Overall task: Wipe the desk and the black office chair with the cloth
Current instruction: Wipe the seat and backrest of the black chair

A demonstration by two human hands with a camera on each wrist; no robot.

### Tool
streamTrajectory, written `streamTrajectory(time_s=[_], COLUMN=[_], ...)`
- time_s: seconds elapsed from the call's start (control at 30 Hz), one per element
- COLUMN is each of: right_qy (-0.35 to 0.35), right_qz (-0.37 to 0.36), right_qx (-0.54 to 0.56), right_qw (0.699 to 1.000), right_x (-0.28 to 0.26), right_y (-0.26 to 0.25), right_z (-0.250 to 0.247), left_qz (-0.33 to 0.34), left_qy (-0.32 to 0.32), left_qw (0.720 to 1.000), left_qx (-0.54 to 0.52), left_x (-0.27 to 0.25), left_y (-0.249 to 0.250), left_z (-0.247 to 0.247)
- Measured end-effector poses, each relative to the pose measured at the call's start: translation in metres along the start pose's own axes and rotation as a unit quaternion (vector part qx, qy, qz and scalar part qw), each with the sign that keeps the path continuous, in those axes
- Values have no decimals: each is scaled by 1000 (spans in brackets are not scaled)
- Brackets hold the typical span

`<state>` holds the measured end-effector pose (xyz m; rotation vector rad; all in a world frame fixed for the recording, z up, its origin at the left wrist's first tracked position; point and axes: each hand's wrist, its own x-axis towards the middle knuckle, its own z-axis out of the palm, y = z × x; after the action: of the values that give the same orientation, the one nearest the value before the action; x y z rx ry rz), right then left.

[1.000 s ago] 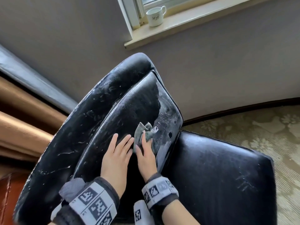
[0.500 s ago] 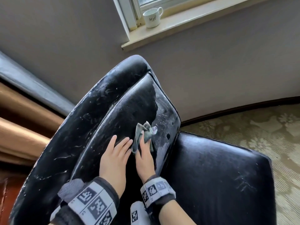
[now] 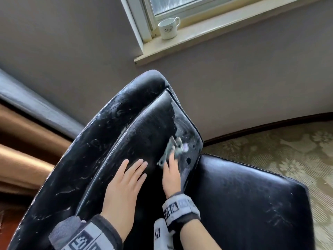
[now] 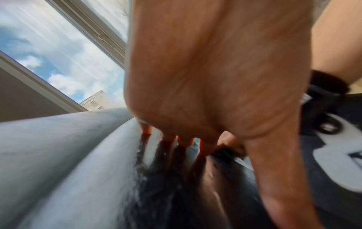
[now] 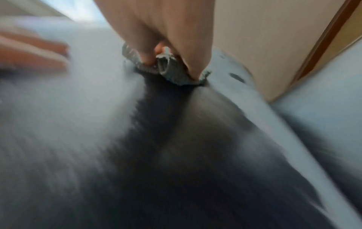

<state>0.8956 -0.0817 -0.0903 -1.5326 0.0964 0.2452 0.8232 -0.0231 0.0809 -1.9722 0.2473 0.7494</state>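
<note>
Chair-wiping step: right hand pinches the cloth against the chair back, left hand spread flat bracing; next, sweep onto the dusty patch beside it.

Black office chair on patterned carpet, white cup on windowsill

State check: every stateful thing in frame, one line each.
left hand: flat, fingers straight, resting on the chair back
right hand: fingers pressing the cloth onto the chair back
cloth: bunched under the fingers
chair back: part wiped dark, right edge dusty
chair seat: scuffed, nothing on it
mug: upright on the windowsill
window: looks shut
</note>
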Motion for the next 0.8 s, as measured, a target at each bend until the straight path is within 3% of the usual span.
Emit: streamTrajectory(time_s=[0.1,0.13,0.2,0.27,0.33,0.4,0.47,0.53,0.6,0.67,0.73,0.8], right_qy=[-5,-30,-48,-32,-61,-55,-34,-1,31,26,-11,-58], right_qz=[212,235,202,101,-13,-51,-34,27,97,99,-11,-168], right_qx=[-15,-33,-59,-4,44,42,-3,-44,-24,-17,-16,-42], right_qw=[977,971,976,994,997,996,999,999,994,995,1000,983], right_x=[-43,-51,-44,-21,0,11,9,4,2,5,7,11], right_y=[65,73,56,5,-47,-63,-46,-24,-16,-30,-57,-95], right_z=[5,5,0,-5,-7,-3,-2,-7,-10,-7,1,9], left_qz=[-2,-3,8,12,7,4,1,1,-3,-3,-1,-3], left_qy=[-13,-14,-16,-11,6,13,18,25,31,45,45,51], left_qw=[1000,1000,1000,1000,1000,1000,999,999,997,996,996,995], left_qx=[3,2,11,-1,-15,-25,-36,-48,-69,-79,-82,-91], left_x=[0,2,7,13,18,15,8,-1,-8,-11,-11,-7], left_y=[5,6,6,4,-1,-8,-14,-19,-22,-23,-22,-21], left_z=[1,0,-6,-12,-15,-13,-8,-4,-1,0,2,5])
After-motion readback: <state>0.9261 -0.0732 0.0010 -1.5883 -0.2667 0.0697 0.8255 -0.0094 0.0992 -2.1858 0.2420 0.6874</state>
